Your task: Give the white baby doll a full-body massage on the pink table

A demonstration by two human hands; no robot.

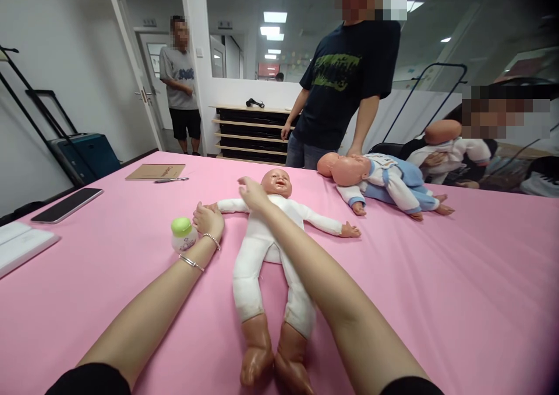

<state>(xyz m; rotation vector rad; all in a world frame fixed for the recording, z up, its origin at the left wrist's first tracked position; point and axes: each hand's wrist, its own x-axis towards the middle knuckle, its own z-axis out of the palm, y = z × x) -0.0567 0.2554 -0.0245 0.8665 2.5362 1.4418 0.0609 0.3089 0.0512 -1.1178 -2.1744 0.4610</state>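
Observation:
A baby doll (252, 267) with a white cloth body lies on its back, its head toward the far side of the table. My left hand (209, 220) is closed around the doll's hand at the end of its outstretched arm on the left. Across the doll's chest reaches my right arm; my right hand (254, 196) is at the shoulder beside the doll's head, fingers apart and slightly blurred, holding nothing I can see. Whether it touches the doll I cannot tell. Just left of my left hand stands a small jar (183, 236) with a green lid.
The pink-covered table (437, 302) also bears a notebook (155, 172), a pen (171, 180), a phone (67, 205) and a white box (26, 246). Dressed dolls (388, 179) lie at far right. A person (345, 80) stands behind the table; another person (179, 80) is by the door.

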